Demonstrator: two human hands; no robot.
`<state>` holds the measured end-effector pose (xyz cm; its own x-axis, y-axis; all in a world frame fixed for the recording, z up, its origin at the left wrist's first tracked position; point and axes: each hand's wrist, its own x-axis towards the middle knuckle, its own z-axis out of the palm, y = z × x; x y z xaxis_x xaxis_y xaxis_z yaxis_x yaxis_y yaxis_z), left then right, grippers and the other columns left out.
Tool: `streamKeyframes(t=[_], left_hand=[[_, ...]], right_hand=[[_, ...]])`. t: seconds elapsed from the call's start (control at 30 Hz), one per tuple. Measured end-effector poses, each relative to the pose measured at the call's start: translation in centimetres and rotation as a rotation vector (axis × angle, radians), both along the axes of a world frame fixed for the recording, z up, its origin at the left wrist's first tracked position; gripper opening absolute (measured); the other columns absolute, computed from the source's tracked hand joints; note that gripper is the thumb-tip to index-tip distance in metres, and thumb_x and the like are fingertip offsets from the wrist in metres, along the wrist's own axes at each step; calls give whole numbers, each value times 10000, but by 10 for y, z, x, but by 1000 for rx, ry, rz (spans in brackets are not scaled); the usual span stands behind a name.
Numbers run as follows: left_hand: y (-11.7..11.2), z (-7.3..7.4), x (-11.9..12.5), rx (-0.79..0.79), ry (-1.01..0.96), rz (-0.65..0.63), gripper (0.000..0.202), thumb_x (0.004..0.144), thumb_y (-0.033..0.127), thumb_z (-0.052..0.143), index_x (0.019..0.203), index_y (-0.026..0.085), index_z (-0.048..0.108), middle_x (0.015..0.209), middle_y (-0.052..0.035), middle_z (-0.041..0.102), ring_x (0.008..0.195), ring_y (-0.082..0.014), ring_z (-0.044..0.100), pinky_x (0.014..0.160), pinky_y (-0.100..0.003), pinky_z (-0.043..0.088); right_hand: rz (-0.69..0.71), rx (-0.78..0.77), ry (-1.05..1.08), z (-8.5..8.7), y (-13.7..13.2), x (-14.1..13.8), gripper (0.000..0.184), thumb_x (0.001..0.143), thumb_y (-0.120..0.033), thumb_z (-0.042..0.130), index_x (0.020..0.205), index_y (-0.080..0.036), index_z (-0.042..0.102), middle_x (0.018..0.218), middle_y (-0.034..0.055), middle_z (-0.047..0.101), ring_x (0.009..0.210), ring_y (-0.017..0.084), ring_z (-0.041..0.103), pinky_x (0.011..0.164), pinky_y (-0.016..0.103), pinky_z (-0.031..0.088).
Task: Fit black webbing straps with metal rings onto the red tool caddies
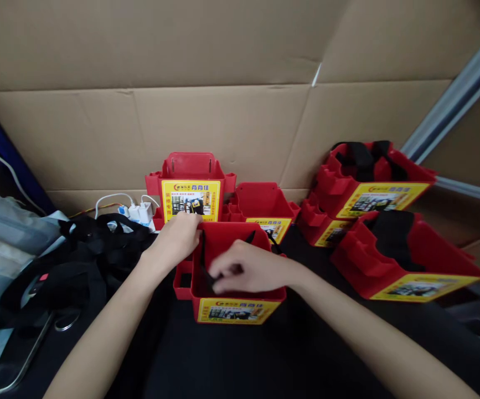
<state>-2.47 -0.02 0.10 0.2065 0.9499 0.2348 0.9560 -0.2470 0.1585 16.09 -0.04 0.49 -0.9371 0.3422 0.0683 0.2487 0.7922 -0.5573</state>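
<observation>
A red plastic tool box (240, 227) with a yellow printed label stands upright on the black table in front of me. My left hand (178, 239) is closed at its back left corner, with the fingertips hidden behind the rim. A black strap (203, 256) runs from there down inside the left wall. My right hand (246, 269) is inside the box opening, slightly blurred, with curled fingers closed on the black strap. Another bit of black strap shows at the box's back right corner.
Behind stand two more red boxes (192, 166) (260, 200). Stacked red boxes (375, 172) and a single strapped one (439, 260) stand right. A heap of black straps (94, 244), white chargers (140, 211) and a metal ring (66, 322) lie left. Cardboard (223, 122) lines the back.
</observation>
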Motion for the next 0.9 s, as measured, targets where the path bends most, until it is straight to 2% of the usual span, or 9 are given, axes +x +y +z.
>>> streamKeyframes(t=[0.1,0.13,0.3,0.37,0.47,0.57,0.63,0.77,0.9], left_hand=[[4,-1,-4,-13,-23,-26,116,754,163,458,745,139,571,729,-81,593,664,-171,552,573,-268,361],[5,-1,-5,-14,-25,-38,108,750,169,465,731,141,567,715,-77,589,654,-168,545,571,-268,356],[6,-4,-7,-3,-21,-71,116,750,179,451,717,141,556,669,-67,567,584,-146,505,539,-268,325],[4,-4,-6,0,-20,-71,117,750,180,452,723,139,558,678,-72,570,592,-149,510,543,-268,328],[2,-4,-3,8,-28,-74,123,752,178,451,725,134,563,691,-81,581,630,-163,532,560,-271,340],[0,-2,-1,9,-27,-59,132,754,162,440,717,133,564,681,-80,584,626,-167,539,555,-271,339],[-1,-1,0,4,-29,-42,137,757,147,432,722,136,564,676,-78,586,620,-168,541,551,-270,341],[-2,-2,0,-3,-36,-41,121,772,155,439,744,142,556,701,-81,594,640,-168,553,559,-264,350],[-2,-2,1,-21,-34,-51,113,775,185,456,716,142,543,681,-74,583,616,-162,550,541,-258,340]], right_hand=[[479,-425,-112,27,1,46,346,741,-428,584,581,-123,552,485,-23,434,447,56,389,460,187,315],[447,-418,-164,35,2,61,342,733,-435,594,600,-120,574,494,-18,445,453,61,405,460,189,318],[-512,258,-83,42,11,75,293,866,-337,400,934,-169,629,803,36,615,700,128,545,621,229,398],[-628,436,0,32,9,48,321,888,-324,338,971,-189,617,982,56,617,883,168,552,767,275,398],[-645,447,-116,10,4,-4,440,880,-466,295,874,-169,620,871,90,632,799,208,573,678,312,415],[-568,521,-213,-3,1,-34,325,831,-400,441,797,-121,604,772,107,619,719,213,567,619,312,400],[-359,464,-161,0,2,-33,220,821,-297,471,742,-126,585,711,65,605,663,160,549,608,275,393],[313,-82,138,23,0,9,324,824,-375,479,610,-143,554,631,33,589,591,99,536,573,207,407],[475,-388,284,21,6,44,520,753,-608,445,466,-179,508,462,24,512,462,88,502,505,190,407]])
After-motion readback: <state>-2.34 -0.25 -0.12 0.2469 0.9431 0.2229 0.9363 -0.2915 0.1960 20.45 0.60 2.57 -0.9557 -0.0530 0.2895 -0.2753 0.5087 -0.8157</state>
